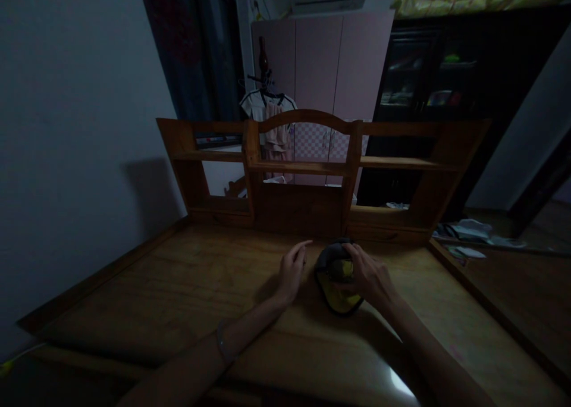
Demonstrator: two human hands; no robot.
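Note:
A grey and yellow cloth thing with dark edging (339, 301) lies on the wooden tabletop (214, 276), right of centre. Its shape is like a cap or a slipper, but the dim light hides its exact kind. My right hand (368, 276) grips its right side, fingers over the upper rim and thumb lower down across the opening. Just to the left, my left hand (292, 270) hovers apart from it with the index finger stretched out and nothing held. A band circles my left wrist.
A wooden shelf unit (303, 168) stands along the back of the tabletop. Raised edging (491, 300) borders the right side, and a pale wall (89, 127) rises at left. Beyond are pink wardrobe doors (317, 68), hanging clothes (272, 112) and a dark cabinet (419, 56).

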